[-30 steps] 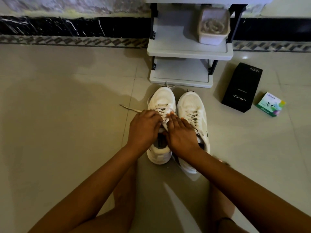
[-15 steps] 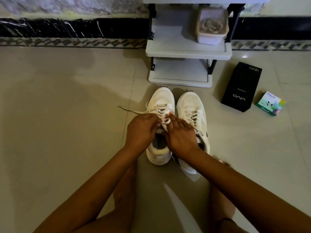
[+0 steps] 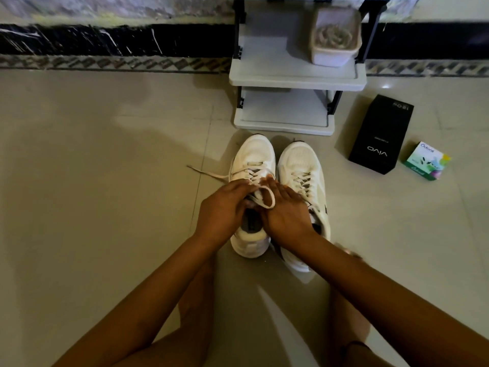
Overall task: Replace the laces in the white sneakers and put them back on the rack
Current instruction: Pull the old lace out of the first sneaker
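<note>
The person is sitting on the pale tiled floor with both bare forearms reaching forward between the knees. The left hand is hovering over the tongue of the first sneaker, its fingers curling together and closing on the base of a loop of white lace. The right hand is lying just beside it, palm down, partly covering the collar of the second sneaker; its fingers are stretching forward, close together, with the loop draping against the thumb side, and it is not possible to tell whether that hand is pinching the lace, since the thumb is hidden. Both white sneakers are standing side by side on the floor, touching, toes pointing away from the person, and both are showing crossed lacing over their tongues. A free end of the lace is trailing out from the first sneaker across the tile on the person's left. Farther off to the right, a black box is lying flat on the floor, with a small green and white carton just beside it. Directly beyond the toes, the white rack is standing against the wall, and a white tub holding coiled cord is sitting on its upper visible shelf. Behind it, a dark marble skirting is running along the wall.
</note>
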`<state>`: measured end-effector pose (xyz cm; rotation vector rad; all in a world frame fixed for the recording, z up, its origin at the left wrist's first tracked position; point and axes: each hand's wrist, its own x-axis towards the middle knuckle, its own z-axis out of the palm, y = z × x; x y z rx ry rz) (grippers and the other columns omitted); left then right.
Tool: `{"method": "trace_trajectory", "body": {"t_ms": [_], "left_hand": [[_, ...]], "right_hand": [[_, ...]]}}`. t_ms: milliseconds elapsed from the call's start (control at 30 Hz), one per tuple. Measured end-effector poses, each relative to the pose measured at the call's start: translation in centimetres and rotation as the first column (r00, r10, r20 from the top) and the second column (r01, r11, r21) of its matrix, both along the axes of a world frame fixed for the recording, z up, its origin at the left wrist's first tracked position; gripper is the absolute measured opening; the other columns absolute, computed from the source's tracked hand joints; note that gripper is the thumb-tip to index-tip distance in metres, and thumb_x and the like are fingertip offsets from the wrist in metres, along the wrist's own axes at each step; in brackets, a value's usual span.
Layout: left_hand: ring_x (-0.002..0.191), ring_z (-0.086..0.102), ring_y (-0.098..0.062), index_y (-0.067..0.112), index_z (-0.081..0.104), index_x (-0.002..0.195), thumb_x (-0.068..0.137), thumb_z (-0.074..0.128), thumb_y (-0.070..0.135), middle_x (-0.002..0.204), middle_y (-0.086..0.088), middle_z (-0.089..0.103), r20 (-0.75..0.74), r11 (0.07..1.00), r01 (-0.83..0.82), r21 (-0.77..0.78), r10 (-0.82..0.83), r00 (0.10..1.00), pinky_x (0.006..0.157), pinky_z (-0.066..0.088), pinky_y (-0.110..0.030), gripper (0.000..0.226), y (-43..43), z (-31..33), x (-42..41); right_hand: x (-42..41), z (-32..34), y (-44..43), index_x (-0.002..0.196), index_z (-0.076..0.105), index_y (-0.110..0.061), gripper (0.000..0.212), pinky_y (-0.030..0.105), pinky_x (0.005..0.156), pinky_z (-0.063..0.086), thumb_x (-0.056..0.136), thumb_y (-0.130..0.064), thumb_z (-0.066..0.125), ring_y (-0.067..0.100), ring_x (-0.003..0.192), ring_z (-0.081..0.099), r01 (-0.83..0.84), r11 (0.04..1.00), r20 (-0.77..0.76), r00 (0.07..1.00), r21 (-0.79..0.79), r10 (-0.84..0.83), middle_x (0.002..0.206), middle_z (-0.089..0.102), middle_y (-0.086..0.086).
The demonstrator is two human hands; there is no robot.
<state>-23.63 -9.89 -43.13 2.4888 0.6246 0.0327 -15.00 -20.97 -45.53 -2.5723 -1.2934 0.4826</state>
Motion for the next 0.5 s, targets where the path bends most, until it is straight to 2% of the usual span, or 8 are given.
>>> {"method": "trace_trajectory", "body": {"t_ms": [67, 133, 233, 300, 367, 400, 433, 500], "left_hand": [[0.111, 0.06, -0.026, 0.017, 0.067, 0.115, 0.09, 0.051, 0.027, 0.122, -0.005, 0.064, 0.054, 0.999, -0.002, 0.045, 0.0, 0.999, 0.091, 0.048, -0.035, 0.031, 0.2, 0.2, 0.1], [0.097, 0.065, -0.029, 0.013, 0.072, 0.101, 0.085, 0.049, 0.028, 0.108, -0.008, 0.07, 0.066, 0.99, 0.036, 0.136, -0.045, 0.997, 0.08, 0.049, -0.034, 0.032, 0.3, 0.7, 0.7], [0.093, 0.062, -0.026, 0.013, 0.071, 0.093, 0.086, 0.056, 0.019, 0.099, -0.006, 0.069, 0.055, 0.979, 0.056, 0.197, -0.068, 0.996, 0.074, 0.04, -0.027, 0.018, 0.4, 1.1, 1.4], [0.094, 0.06, -0.021, 0.012, 0.069, 0.092, 0.086, 0.059, 0.016, 0.098, -0.005, 0.067, 0.114, 0.995, 0.009, 0.098, -0.02, 0.993, 0.076, 0.04, -0.026, 0.012, 0.4, 1.2, 1.2], [0.09, 0.061, -0.014, 0.013, 0.067, 0.089, 0.085, 0.058, 0.017, 0.093, -0.001, 0.067, 0.225, 0.987, -0.047, -0.155, 0.082, 0.971, 0.079, 0.045, -0.022, 0.01, 0.3, 1.8, 1.0], [0.089, 0.061, -0.009, 0.014, 0.065, 0.088, 0.086, 0.058, 0.015, 0.09, 0.003, 0.066, 0.27, 0.962, -0.056, -0.269, 0.131, 0.954, 0.08, 0.046, -0.017, 0.007, 0.2, 2.1, 0.9], [0.088, 0.061, -0.006, 0.016, 0.064, 0.088, 0.087, 0.059, 0.012, 0.089, 0.007, 0.065, 0.293, 0.941, -0.062, -0.333, 0.165, 0.942, 0.081, 0.046, -0.013, 0.007, 0.2, 2.3, 0.9], [0.094, 0.06, -0.006, 0.018, 0.064, 0.094, 0.088, 0.06, 0.011, 0.095, 0.008, 0.064, 0.287, 0.948, -0.044, -0.317, 0.14, 0.948, 0.084, 0.046, -0.014, 0.01, 0.4, 2.2, 0.9]], "right_hand": [[0.1, 0.4, 0.0, 0.145, 0.032, -0.004, 0.075, 0.041, 0.113, 0.023, 0.087, -0.048, 0.013, 0.032, 0.137, 0.034, 0.039, 0.999, -0.03, 0.999, 0.03, -0.038, 0.151, 0.029, 0.018], [-0.1, 0.5, 0.0, 0.142, 0.036, -0.001, 0.069, 0.044, 0.11, 0.028, 0.089, -0.043, 0.023, 0.034, 0.133, 0.041, 0.05, 0.998, -0.039, 0.998, 0.031, -0.049, 0.147, 0.035, 0.021], [0.0, 0.1, 0.0, 0.129, 0.053, 0.001, 0.058, 0.047, 0.092, 0.048, 0.085, -0.036, 0.043, 0.037, 0.111, 0.06, 0.069, 0.997, -0.039, 0.997, 0.029, -0.068, 0.128, 0.056, 0.024], [0.0, 0.1, -0.1, 0.135, 0.048, -0.003, 0.058, 0.045, 0.098, 0.043, 0.089, -0.037, 0.037, 0.035, 0.12, 0.054, 0.044, 0.999, -0.014, 0.999, 0.007, -0.043, 0.137, 0.049, 0.021], [0.1, 0.2, -0.2, 0.143, 0.036, -0.006, 0.056, 0.042, 0.109, 0.031, 0.096, -0.036, 0.035, 0.033, 0.133, 0.04, 0.004, 1.0, 0.005, 1.0, -0.007, -0.004, 0.148, 0.036, 0.018], [0.2, 0.1, -0.2, 0.142, 0.036, -0.005, 0.054, 0.042, 0.11, 0.03, 0.097, -0.035, 0.04, 0.033, 0.134, 0.04, 0.008, 1.0, 0.008, 1.0, -0.012, -0.008, 0.147, 0.037, 0.019], [0.2, 0.2, -0.3, 0.14, 0.039, -0.004, 0.052, 0.042, 0.109, 0.031, 0.097, -0.034, 0.044, 0.034, 0.131, 0.042, 0.016, 1.0, 0.02, 1.0, -0.011, -0.016, 0.144, 0.041, 0.02], [0.2, 0.3, -0.2, 0.136, 0.044, -0.003, 0.049, 0.041, 0.107, 0.033, 0.097, -0.033, 0.045, 0.034, 0.128, 0.046, 0.017, 1.0, 0.027, 0.999, -0.005, -0.017, 0.139, 0.047, 0.02]]}}
